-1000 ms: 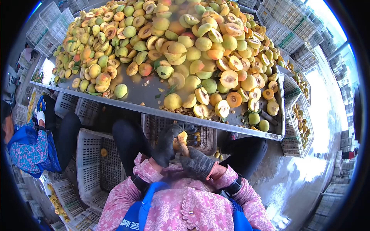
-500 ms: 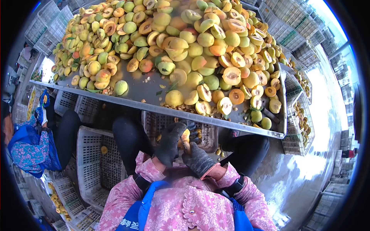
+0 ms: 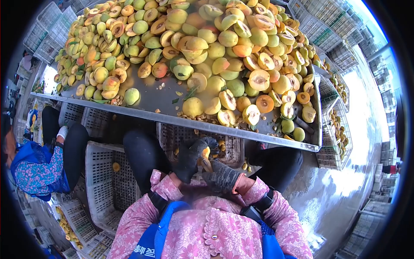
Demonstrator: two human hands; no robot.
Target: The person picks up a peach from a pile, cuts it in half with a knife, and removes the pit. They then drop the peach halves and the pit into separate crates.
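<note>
My left hand (image 3: 189,160), in a dark glove, is closed around a piece of yellow peach (image 3: 205,152) in front of my lap. My right hand (image 3: 222,177), in a grey knit glove, is closed on a short tan-coloured tool (image 3: 207,165) that meets the peach. Fingers hide most of the tool, so its kind does not show. Beneath both hands stands a crate (image 3: 235,151) with some fruit pieces in it. Above lies a heap of halved and whole peaches (image 3: 196,43) on a metal table (image 3: 151,93).
The table's raised metal edge (image 3: 172,119) runs just beyond my hands. A pale plastic crate (image 3: 95,181) with one fruit piece stands to my left. Another person (image 3: 39,168) in a blue apron sits farther left. Fruit-filled crates (image 3: 330,151) stand at right beside wet floor.
Both hands stay together at the peach; the left has turned slightly and the right has shifted a little. The person at left has moved an arm. The view has tilted slightly.
</note>
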